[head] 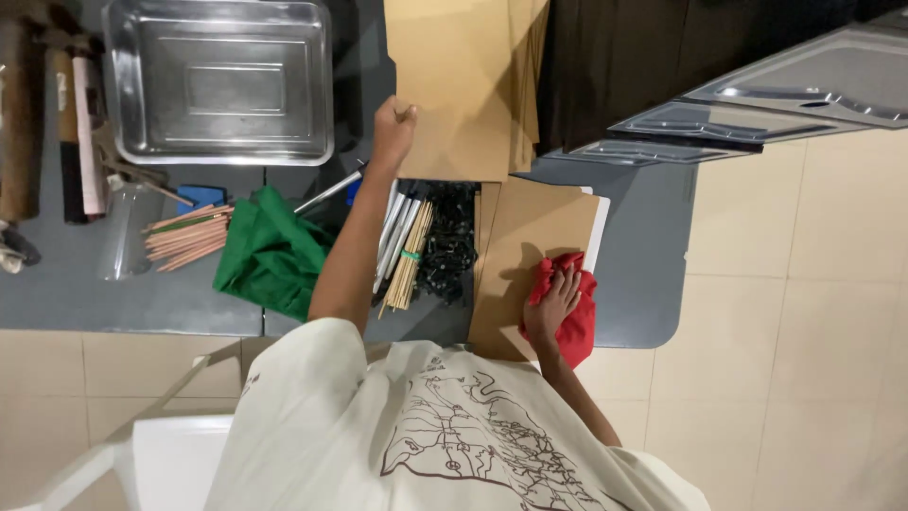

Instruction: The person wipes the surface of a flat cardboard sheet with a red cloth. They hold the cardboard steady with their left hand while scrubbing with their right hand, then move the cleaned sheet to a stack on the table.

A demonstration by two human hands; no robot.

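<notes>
While left hand [392, 128] lifts brown envelope [454, 85] | right hand [551, 308] presses red cloth [575, 322]

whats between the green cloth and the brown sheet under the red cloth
Head view: between green cloth and brown sheet lie the left forearm, white rods, bundled sticks, black clips.

Flat brown envelopes, no labels or screens

I see a tan envelope stack [473, 85] far centre, and one brown envelope [530, 255] lying nearer, just right of centre.
</notes>
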